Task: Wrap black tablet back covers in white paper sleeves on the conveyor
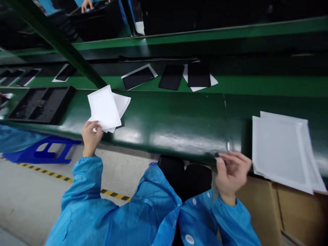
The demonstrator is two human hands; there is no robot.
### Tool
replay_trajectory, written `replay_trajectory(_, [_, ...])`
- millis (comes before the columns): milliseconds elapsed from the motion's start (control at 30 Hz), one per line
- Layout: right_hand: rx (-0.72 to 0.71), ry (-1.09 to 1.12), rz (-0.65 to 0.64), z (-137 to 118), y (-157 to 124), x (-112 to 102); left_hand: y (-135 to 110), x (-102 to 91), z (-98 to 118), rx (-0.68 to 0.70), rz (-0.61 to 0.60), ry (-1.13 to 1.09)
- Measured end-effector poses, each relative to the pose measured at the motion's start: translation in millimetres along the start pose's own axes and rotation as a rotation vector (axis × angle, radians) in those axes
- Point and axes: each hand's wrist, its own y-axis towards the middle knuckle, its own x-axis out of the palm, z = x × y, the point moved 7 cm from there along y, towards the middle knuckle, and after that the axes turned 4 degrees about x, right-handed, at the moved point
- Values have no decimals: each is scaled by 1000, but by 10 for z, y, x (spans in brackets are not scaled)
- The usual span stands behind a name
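Note:
My left hand (92, 137) pinches the lower corner of a flat white sheet or pouch (104, 106). More white pieces lie fanned beneath it on the green bench. Near the bench's front edge my right hand (232, 174) is closed, with fingers curled and slightly blurred. A small black piece (217, 155) shows at its thumb and fingertip; its kind is too small to make out. Just right of that hand rests a stack of larger white pouches (280, 152), overhanging the bench edge.
Black tablet-like panels (171, 77) and others on white sheets line the green belt (243, 85) behind the bench. A black tray (41, 104) sits left, below a slanted green post (64, 48). Cardboard boxes (263, 205) stand lower right, a blue stool (43, 150) lower left. Another person's hand (87, 5) shows at top.

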Motion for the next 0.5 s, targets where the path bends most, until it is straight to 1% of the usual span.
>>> replay_trajectory(33, [-62, -43, -96, -15, 52, 129, 25, 24, -6, 21, -11, -2])
replay_trajectory(67, [-115, -79, -164, -11, 102, 242, 54, 32, 15, 40, -11, 9])
replay_trajectory(133, [-178, -125, -243, 43, 178, 431, 129, 22, 164, 77, 38, 67])
replay_trajectory(167, [-191, -141, -260, 77, 196, 508, 179, 39, 305, 105, 63, 95])
replay_trajectory(200, [-203, -156, -266, 103, 198, 572, 241, 103, 497, 147, 65, 107])
replay_trajectory(233, [-221, -173, -264, 115, 183, 622, 314, 232, 743, 214, 32, 107])
replay_trajectory(267, [-244, -191, -255, 114, 158, 658, 395, 438, 1041, 309, -46, 89])
replay_trajectory(300, [-266, -207, -246, 104, 129, 681, 472, 716, 1377, 424, -162, 65])
replay_trajectory(367, [-302, -227, -239, 73, 77, 701, 617, 1391, 2080, 648, -395, 58])
replay_trajectory(433, [-317, -230, -253, 47, 56, 703, 794, 2116, 2731, 784, -570, 70])
replay_trajectory(500, [-319, -218, -279, 31, 60, 699, 993, 2797, 3304, 857, -700, 106])
